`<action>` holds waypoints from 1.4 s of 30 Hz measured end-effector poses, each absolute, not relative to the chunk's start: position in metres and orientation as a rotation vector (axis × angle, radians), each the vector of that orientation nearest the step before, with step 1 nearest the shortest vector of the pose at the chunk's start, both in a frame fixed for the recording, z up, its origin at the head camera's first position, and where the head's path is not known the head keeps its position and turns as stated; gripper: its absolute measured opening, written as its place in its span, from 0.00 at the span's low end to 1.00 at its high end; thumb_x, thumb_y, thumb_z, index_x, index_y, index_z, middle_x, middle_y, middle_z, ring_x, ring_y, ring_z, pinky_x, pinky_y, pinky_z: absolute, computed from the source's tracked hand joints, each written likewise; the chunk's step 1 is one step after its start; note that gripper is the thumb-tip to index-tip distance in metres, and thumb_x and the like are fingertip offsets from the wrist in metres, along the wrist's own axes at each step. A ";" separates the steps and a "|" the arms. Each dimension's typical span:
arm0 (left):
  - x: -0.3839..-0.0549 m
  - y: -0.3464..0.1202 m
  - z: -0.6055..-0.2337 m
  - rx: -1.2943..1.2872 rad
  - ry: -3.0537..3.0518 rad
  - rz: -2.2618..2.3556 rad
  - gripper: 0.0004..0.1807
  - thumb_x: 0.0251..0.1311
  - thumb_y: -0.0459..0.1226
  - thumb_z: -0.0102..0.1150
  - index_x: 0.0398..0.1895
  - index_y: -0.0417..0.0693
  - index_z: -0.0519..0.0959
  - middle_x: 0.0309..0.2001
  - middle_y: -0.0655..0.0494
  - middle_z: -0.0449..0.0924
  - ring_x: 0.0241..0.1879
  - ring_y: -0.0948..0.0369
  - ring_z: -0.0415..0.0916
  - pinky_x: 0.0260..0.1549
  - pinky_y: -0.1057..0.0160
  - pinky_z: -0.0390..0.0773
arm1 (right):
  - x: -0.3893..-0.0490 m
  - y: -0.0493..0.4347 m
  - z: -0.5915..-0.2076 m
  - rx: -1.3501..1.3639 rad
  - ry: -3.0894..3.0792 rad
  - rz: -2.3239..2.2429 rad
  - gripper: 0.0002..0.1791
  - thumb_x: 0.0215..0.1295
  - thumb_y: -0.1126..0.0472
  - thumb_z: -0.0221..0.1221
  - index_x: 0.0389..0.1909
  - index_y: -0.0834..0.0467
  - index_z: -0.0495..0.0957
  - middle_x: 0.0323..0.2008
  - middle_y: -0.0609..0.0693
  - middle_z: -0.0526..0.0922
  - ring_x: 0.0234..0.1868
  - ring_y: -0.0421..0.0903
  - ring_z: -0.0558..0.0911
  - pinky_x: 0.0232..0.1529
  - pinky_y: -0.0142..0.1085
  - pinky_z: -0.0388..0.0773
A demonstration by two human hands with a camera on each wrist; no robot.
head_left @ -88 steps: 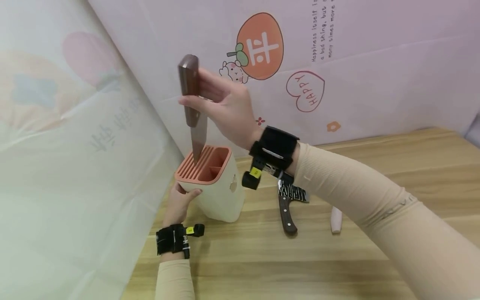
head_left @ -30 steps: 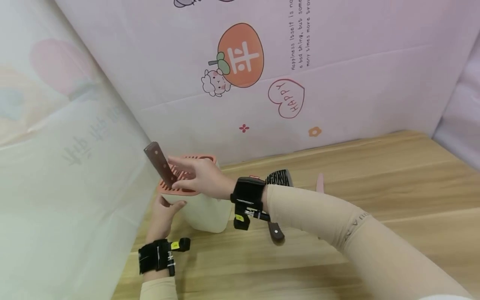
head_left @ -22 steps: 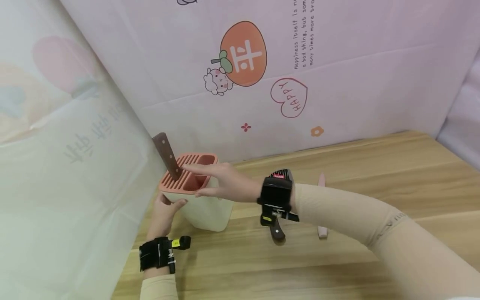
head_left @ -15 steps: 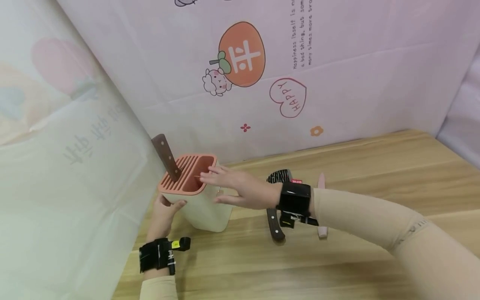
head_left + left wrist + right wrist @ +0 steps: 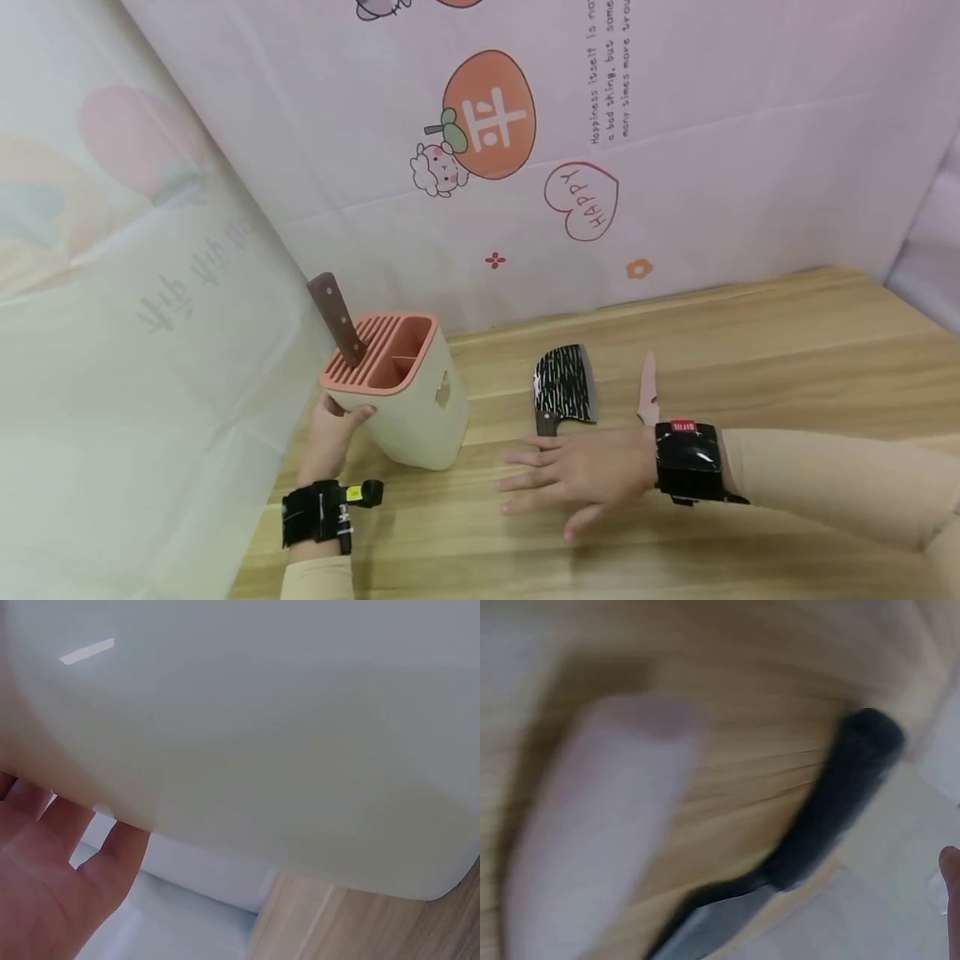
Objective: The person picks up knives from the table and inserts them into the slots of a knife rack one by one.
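Observation:
My left hand (image 5: 327, 435) grips the near left corner of a cream knife block (image 5: 420, 429) with an orange slotted top. In the left wrist view its fingers (image 5: 124, 844) curl behind the block's wall. A brown-handled knife (image 5: 337, 321) stands in the slots, tilted left, its blade hidden inside. My right hand (image 5: 585, 471) is spread, palm down, over the handle of a black-patterned cleaver (image 5: 564, 383), holding nothing. Just right lies a small pink knife (image 5: 648, 387), its handle mostly hidden by the hand and wrist; the right wrist view shows that pale handle (image 5: 604, 832) beside the cleaver's dark handle (image 5: 829, 799).
A wooden table (image 5: 465, 550) carries everything. White printed cloth (image 5: 712, 167) hangs behind it, and another cloth sheet (image 5: 172, 400) rises close along the left side of the block. Two larger compartments open in the block's top, beside the slots.
The right hand lowered the brown-handled knife into the block's slots, let go of it, and moved right and down over the cleaver's handle. The left hand kept its hold on the block.

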State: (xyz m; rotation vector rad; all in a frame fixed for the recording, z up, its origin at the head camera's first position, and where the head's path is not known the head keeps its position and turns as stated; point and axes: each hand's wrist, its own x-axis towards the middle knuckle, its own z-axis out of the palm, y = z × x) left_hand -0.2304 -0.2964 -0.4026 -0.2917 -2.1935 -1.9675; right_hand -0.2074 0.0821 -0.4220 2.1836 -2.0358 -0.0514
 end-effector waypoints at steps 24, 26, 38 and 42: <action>-0.236 -0.299 -0.403 -0.355 -2.201 -1.946 0.47 0.54 0.36 0.71 0.74 0.52 0.55 0.71 0.54 0.58 0.69 0.59 0.53 0.66 0.56 0.56 | -0.252 0.090 -0.444 2.163 -1.955 -0.349 0.24 0.68 0.64 0.55 0.65 0.48 0.71 0.63 0.47 0.73 0.64 0.47 0.69 0.61 0.38 0.70; -0.236 -0.298 -0.403 -0.369 -2.194 -1.948 0.47 0.54 0.36 0.71 0.74 0.51 0.55 0.71 0.53 0.58 0.69 0.58 0.53 0.67 0.55 0.56 | -0.254 0.087 -0.445 2.168 -1.961 -0.335 0.23 0.67 0.64 0.56 0.62 0.48 0.73 0.61 0.47 0.75 0.62 0.46 0.71 0.61 0.37 0.70; -0.237 -0.299 -0.404 -0.389 -2.145 -1.968 0.46 0.54 0.36 0.72 0.73 0.50 0.56 0.69 0.52 0.59 0.67 0.56 0.55 0.61 0.65 0.62 | -0.256 0.082 -0.444 2.122 -1.967 -0.241 0.19 0.63 0.64 0.59 0.55 0.49 0.79 0.56 0.46 0.79 0.57 0.43 0.76 0.56 0.35 0.74; -0.234 -0.301 -0.405 -0.393 -2.167 -1.955 0.46 0.54 0.38 0.72 0.74 0.53 0.56 0.70 0.53 0.58 0.68 0.57 0.53 0.65 0.59 0.57 | -0.256 0.080 -0.447 2.122 -1.931 -0.245 0.18 0.62 0.64 0.59 0.52 0.48 0.80 0.56 0.45 0.79 0.56 0.43 0.77 0.53 0.33 0.75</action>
